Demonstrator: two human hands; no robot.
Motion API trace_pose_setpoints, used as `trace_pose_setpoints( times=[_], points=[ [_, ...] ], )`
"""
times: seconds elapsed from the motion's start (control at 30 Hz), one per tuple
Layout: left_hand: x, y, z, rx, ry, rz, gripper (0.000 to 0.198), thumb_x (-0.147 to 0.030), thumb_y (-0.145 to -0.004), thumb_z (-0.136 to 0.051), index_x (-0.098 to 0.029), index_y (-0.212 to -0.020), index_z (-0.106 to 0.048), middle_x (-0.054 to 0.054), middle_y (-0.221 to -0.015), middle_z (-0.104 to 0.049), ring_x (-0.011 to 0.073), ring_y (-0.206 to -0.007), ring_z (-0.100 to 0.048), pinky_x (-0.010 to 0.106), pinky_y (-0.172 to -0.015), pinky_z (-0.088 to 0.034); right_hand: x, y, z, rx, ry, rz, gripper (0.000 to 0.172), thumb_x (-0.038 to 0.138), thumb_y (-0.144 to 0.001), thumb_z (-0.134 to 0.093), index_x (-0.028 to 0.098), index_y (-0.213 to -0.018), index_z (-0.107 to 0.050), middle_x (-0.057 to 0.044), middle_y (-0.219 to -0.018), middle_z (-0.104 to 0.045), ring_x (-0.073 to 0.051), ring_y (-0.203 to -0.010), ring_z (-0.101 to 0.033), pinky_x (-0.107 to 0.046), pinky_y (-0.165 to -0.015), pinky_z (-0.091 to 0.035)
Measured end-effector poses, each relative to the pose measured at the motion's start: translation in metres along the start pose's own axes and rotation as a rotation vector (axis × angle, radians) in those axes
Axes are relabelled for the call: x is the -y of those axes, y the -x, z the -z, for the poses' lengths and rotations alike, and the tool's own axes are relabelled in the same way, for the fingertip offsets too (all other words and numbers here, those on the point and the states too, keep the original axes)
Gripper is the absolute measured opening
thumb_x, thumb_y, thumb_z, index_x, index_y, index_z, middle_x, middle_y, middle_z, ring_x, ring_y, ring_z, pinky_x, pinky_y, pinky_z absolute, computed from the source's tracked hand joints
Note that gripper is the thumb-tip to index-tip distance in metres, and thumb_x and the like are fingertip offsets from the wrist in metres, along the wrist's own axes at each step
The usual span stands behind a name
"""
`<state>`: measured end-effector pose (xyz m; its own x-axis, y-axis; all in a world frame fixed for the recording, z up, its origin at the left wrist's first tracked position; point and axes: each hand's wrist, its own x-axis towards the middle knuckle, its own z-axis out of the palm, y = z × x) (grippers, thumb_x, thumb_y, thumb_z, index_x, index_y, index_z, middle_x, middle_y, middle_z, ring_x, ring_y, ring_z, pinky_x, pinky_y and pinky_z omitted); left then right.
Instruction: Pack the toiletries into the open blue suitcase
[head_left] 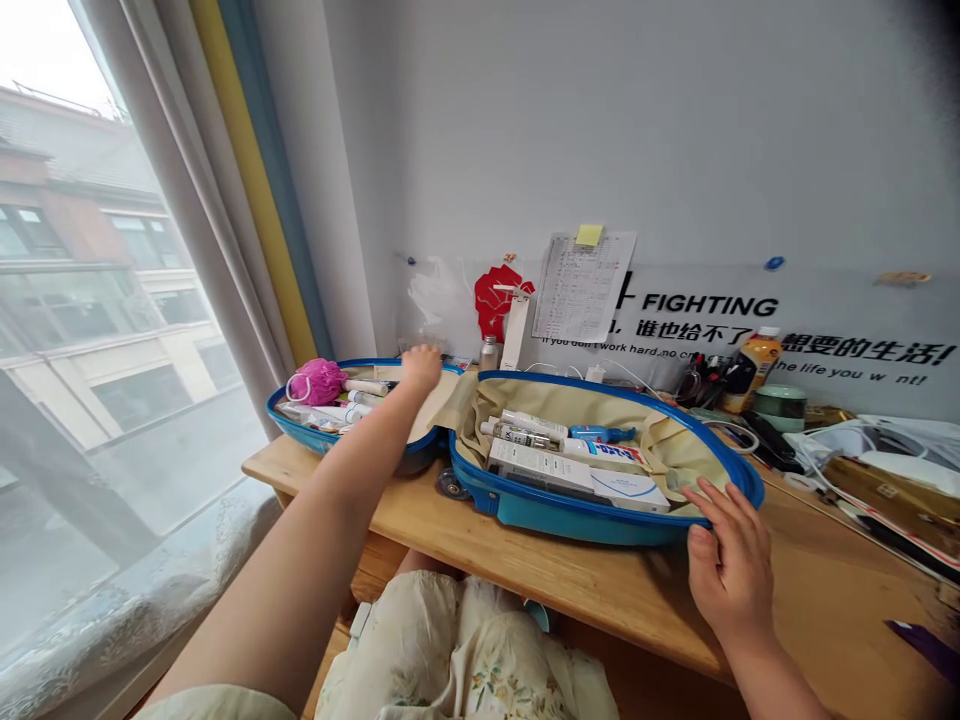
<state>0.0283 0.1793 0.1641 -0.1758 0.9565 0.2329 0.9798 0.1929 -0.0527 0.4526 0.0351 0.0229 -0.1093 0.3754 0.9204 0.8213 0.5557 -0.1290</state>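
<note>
A blue hard-shell suitcase (577, 522) lies open on the desk in two halves, lined with beige fabric. My left hand (421, 368) reaches over the far end of the left half, close to the hinge. Whether it holds anything is hidden. Below it lie a pink mesh bath puff (318, 382) and several tubes. My right hand (729, 556) rests with spread fingers on the blue rim of the right half. That half holds white boxes (540, 468), a toothpaste carton (604, 452) and several white bottles (525, 430).
The suitcase stands on a wooden desk (525, 590). Behind it are a orange-capped drink bottle (751, 370), a pen holder (701, 380) and cables. Papers and a white bag (877, 445) lie to the right. A curtained window (112, 300) is at the left.
</note>
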Motion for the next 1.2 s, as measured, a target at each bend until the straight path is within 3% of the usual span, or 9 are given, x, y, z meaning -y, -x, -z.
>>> trace_pose_setpoints(
  times=[0.1,0.17,0.27,0.37,0.6,0.87,1.07,1.2],
  points=[
    [0.064,0.008,-0.011,0.059,-0.138,0.053,0.043,-0.041,-0.094,-0.058,-0.017,-0.13,-0.055,0.012,-0.137,-0.054,0.0283,-0.125,-0.053,0.054,-0.104,-0.044,0.0,0.0,-0.001,-0.012,0.006,0.004,0.036,0.03,-0.097,-0.038,0.022,-0.125,-0.06,-0.012,-0.128,-0.063,-0.031,-0.135,-0.047,-0.055,-0.111,-0.038],
    [0.094,0.013,-0.02,0.114,-0.21,0.044,0.04,-0.04,-0.093,-0.06,-0.018,-0.127,-0.057,0.011,-0.135,-0.055,0.0269,-0.122,-0.054,0.053,-0.102,-0.046,0.0,0.0,-0.001,-0.013,0.005,-0.01,0.036,0.03,-0.097,-0.038,0.022,-0.124,-0.06,-0.011,-0.128,-0.063,-0.031,-0.135,-0.047,-0.055,-0.111,-0.038],
    [0.118,0.014,-0.03,0.188,-0.277,-0.003,0.036,-0.037,-0.093,-0.061,-0.018,-0.124,-0.059,0.01,-0.133,-0.057,0.0256,-0.119,-0.056,0.051,-0.1,-0.048,-0.001,0.001,-0.001,0.002,0.009,-0.024,0.037,0.031,-0.097,-0.038,0.023,-0.125,-0.06,-0.011,-0.13,-0.062,-0.031,-0.136,-0.046,-0.055,-0.112,-0.038],
    [0.126,0.007,-0.034,0.244,-0.3,-0.048,0.037,-0.037,-0.094,-0.06,-0.018,-0.125,-0.058,0.01,-0.132,-0.057,0.0252,-0.118,-0.057,0.05,-0.099,-0.049,-0.002,0.001,0.001,0.009,0.013,-0.01,0.037,0.03,-0.096,-0.038,0.023,-0.126,-0.059,-0.011,-0.131,-0.062,-0.03,-0.136,-0.046,-0.054,-0.112,-0.038],
    [0.131,-0.003,-0.033,0.367,-0.298,-0.101,0.04,-0.037,-0.094,-0.06,-0.019,-0.129,-0.057,0.011,-0.134,-0.056,0.0254,-0.119,-0.057,0.05,-0.1,-0.048,-0.001,0.0,0.001,0.006,0.011,0.013,0.035,0.028,-0.097,-0.039,0.022,-0.125,-0.059,-0.012,-0.129,-0.062,-0.03,-0.136,-0.045,-0.051,-0.109,-0.039],
    [0.118,-0.002,-0.028,0.362,-0.303,-0.136,0.038,-0.039,-0.093,-0.061,-0.018,-0.125,-0.059,0.01,-0.127,-0.06,0.0232,-0.112,-0.06,0.047,-0.096,-0.051,0.001,0.0,0.001,0.005,-0.003,-0.011,0.035,0.03,-0.096,-0.039,0.022,-0.123,-0.06,-0.012,-0.13,-0.062,-0.03,-0.135,-0.047,-0.053,-0.11,-0.039],
    [0.101,0.009,-0.016,0.125,-0.28,-0.201,0.039,-0.017,-0.095,-0.047,-0.016,-0.134,-0.052,0.019,-0.13,-0.058,0.0303,-0.119,-0.058,0.05,-0.099,-0.044,-0.001,0.001,0.0,0.003,0.003,-0.027,0.036,0.032,-0.096,-0.038,0.022,-0.123,-0.06,-0.012,-0.129,-0.062,-0.03,-0.134,-0.048,-0.053,-0.11,-0.039],
    [0.057,0.004,0.007,-0.076,-0.226,-0.332,0.046,-0.022,-0.1,-0.034,-0.025,-0.145,-0.041,0.017,-0.139,-0.051,0.0295,-0.129,-0.051,0.048,-0.106,-0.037,-0.001,0.001,0.0,0.003,0.005,-0.028,0.036,0.032,-0.097,-0.039,0.022,-0.123,-0.061,-0.011,-0.127,-0.063,-0.029,-0.134,-0.048,-0.051,-0.11,-0.039]
  ],
)
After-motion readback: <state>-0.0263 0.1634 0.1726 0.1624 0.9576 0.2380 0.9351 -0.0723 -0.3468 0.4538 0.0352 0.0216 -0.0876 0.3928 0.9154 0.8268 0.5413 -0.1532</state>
